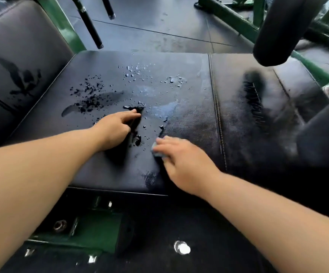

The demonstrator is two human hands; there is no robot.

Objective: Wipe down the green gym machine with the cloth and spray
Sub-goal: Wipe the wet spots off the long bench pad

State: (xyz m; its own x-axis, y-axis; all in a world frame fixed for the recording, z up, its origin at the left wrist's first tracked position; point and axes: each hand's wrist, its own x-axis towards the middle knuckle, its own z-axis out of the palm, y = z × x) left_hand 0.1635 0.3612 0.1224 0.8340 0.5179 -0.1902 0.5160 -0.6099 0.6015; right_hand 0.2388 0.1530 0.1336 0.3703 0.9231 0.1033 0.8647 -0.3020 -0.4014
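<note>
Droplets point(134, 72) beaded across the black seat pad point(179, 62) may be missed or simply smeared, I'd judge, since the cloth point(156, 151) is bunched small under the right hand point(181, 158), whose fingers are curled down on it. The left hand point(116, 129) braces flat in the wet, fingers together and empty; it could slip. No spray bottle shows. Green frame point(61, 22) and dark floor tiles point(150, 20) lie beyond, somewhat blurred.

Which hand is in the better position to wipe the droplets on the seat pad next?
Right. The right hand presses the cloth on the seat pad; the left hand rests there without one.
</note>
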